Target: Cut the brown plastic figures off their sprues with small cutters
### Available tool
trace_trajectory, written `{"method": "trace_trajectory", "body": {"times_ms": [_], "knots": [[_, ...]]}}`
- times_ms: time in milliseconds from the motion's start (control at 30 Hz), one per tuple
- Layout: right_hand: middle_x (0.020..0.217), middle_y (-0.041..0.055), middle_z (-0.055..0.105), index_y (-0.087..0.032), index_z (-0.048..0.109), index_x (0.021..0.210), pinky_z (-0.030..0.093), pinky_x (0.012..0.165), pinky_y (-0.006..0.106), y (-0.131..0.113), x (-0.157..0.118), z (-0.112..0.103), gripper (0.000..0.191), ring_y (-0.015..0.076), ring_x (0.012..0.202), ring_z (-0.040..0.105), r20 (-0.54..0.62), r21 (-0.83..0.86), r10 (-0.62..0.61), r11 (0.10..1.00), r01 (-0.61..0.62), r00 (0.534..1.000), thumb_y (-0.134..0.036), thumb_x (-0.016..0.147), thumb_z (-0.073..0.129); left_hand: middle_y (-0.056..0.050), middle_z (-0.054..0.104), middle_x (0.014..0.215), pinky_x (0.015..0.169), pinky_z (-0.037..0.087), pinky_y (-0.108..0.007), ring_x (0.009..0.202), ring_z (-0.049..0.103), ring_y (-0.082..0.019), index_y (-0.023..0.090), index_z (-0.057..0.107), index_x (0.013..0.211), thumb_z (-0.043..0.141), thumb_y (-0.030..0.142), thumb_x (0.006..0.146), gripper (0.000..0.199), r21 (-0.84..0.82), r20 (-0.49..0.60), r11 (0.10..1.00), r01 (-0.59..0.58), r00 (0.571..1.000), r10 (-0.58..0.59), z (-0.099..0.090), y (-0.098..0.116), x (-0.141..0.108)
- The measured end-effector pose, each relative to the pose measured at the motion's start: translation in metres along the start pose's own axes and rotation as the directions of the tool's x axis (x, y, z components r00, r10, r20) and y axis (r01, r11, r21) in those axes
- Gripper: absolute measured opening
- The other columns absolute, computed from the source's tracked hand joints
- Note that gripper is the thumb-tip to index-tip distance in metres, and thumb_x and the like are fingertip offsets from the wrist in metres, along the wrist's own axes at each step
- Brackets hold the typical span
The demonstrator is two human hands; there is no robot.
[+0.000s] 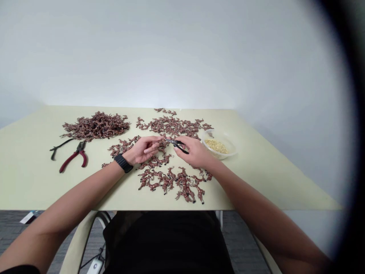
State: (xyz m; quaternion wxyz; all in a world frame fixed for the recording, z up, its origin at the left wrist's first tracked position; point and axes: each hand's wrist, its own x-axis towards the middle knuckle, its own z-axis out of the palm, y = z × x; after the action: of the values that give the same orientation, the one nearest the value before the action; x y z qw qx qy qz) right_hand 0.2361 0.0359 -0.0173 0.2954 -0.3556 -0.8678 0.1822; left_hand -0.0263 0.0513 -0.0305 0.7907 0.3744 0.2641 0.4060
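Small black-handled pliers (178, 143) sit above the middle of a pale table (262, 171), midway between its left and right edges, their nose pointing left. The right hand (194, 151) is curled around the handles, which stand somewhat spread. The left hand (146, 149) has its thumb and forefinger drawn close together beside the pliers' nose, the other fingers loosely folded; whether it pinches anything is too small to tell. Below and around the hands lie many brown animal figurines (185, 184), the nearest group close to the table's front edge. They look light, stiff and a little slick, with thin legs that might snap, so the thicker body seems the safest place to hold; the pliers look rigid and are best held by both handles. A clear bowl (234, 149) of gold-coloured bits (216, 145) stands just beyond the right hand, towards the right edge. Towards the back-left corner rises a heaped pile of figurines (97, 125); in front of it lie red-handled pliers (74, 155) and a black-handled tool (61, 146).
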Motion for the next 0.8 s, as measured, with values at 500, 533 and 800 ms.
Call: {"method": "trace_trajectory", "body": {"times_ms": [500,533,800], "knots": [[0.080,0.0030,0.058,-0.022,0.063,0.097,0.036,0.063,0.033,-0.004,-0.001,0.005,0.029,0.0172,0.069,0.049,0.001,0.181,0.219,0.960,-0.216,0.976,-0.049,0.103,0.053,-0.005,0.076,0.082,0.044,0.040,-0.016,0.042,0.048,-0.004,0.015,0.070,0.137,0.075,0.033,0.095,0.047,0.588,-0.009,0.783,-0.205,0.966,0.260,0.019,-0.004,-0.010],[0.078,0.0023,0.055,-0.022,0.063,0.096,0.036,0.061,0.032,-0.004,0.000,0.004,0.032,0.0162,0.067,0.047,0.047,0.263,0.245,0.932,-0.248,0.968,-0.051,0.103,0.052,-0.005,0.076,0.081,0.046,0.043,-0.018,0.043,0.050,-0.005,0.016,0.069,0.140,0.075,0.032,0.095,0.048,0.678,0.001,0.700,-0.223,0.953,0.303,0.020,-0.004,-0.011],[0.075,-0.0015,0.039,-0.022,0.059,0.099,0.018,0.047,0.029,-0.007,0.002,-0.011,0.037,0.0126,0.059,0.020,0.435,0.667,0.210,0.578,-0.470,0.876,-0.057,0.104,0.047,-0.008,0.079,0.107,0.069,0.053,-0.017,0.098,0.071,-0.014,0.021,0.082,0.115,0.072,0.002,0.082,0.040,0.832,0.066,0.448,-0.326,0.861,0.504,0.019,0.009,-0.023]]}}
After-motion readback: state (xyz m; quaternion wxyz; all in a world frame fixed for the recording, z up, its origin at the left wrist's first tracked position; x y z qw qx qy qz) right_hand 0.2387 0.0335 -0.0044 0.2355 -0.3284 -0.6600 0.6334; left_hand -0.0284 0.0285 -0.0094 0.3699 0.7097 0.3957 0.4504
